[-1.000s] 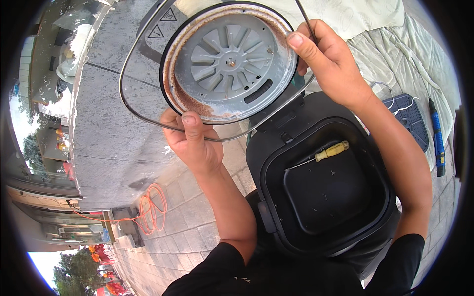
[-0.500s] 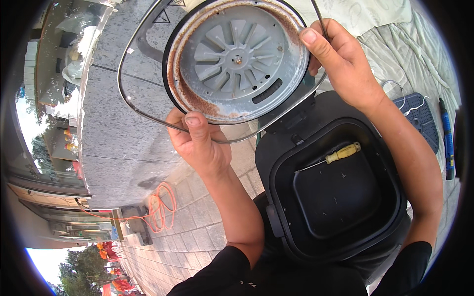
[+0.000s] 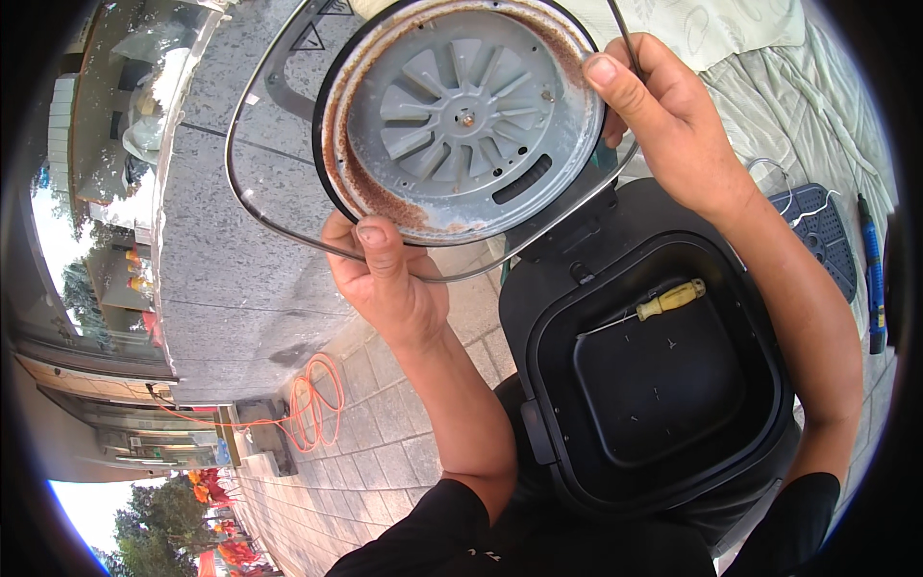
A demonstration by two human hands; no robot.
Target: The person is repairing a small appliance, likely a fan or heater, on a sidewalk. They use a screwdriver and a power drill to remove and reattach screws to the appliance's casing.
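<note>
My left hand (image 3: 389,293) is closed on the lower-left rim of a round grey metal plate (image 3: 465,91) with radial slots and rusty edges, its fingers also against a bent wire loop (image 3: 240,197) around the plate. My right hand (image 3: 673,130) grips the plate's right rim beside the loop. A dark hinge piece (image 3: 562,226) sits behind the plate, joining a black squarish appliance (image 3: 527,308) below. Inside its tub (image 3: 663,404) lie a yellow-handled screwdriver (image 3: 671,298) and several tiny loose bits, perhaps screws.
A dark perforated tray (image 3: 827,250), a thin white wire (image 3: 808,207) and a blue cylindrical tool (image 3: 872,288) lie at the right by a pale wrinkled cloth (image 3: 760,115). An orange hose or cable (image 3: 317,404) is coiled on pavement, left of the appliance, near a grey surface (image 3: 231,308).
The whole view has shifted slightly rightward since a second ago, hands, plate and appliance together. Both hands keep the same grip on the plate.
</note>
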